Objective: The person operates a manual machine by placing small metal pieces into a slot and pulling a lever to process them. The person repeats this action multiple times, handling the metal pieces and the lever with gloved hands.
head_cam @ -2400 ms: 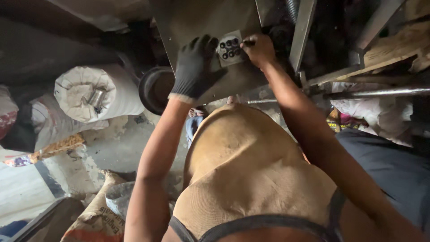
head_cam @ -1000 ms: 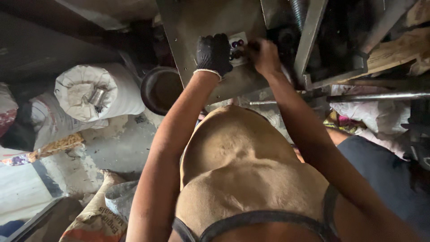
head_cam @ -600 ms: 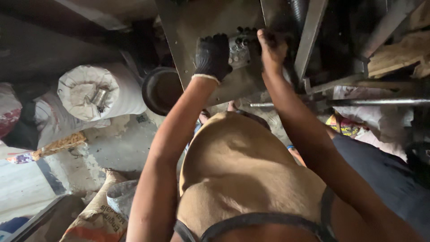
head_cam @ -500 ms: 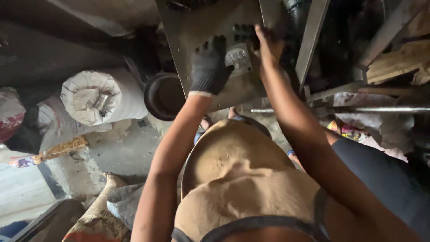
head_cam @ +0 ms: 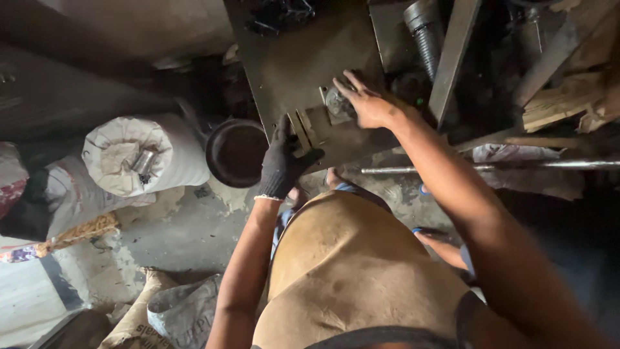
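Gloved left hand (head_cam: 282,163) rests open, fingers spread, on the near edge of the metal plate (head_cam: 303,71). Just beyond it, bare right hand (head_cam: 369,105) lies flat and open, fingertips touching the small round fitting (head_cam: 337,103).

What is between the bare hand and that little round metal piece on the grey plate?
Nothing visible. The bare right hand already rests its fingers on the small round metal part on the grey steel plate. The black-gloved left hand sits lower, at the plate's edge.
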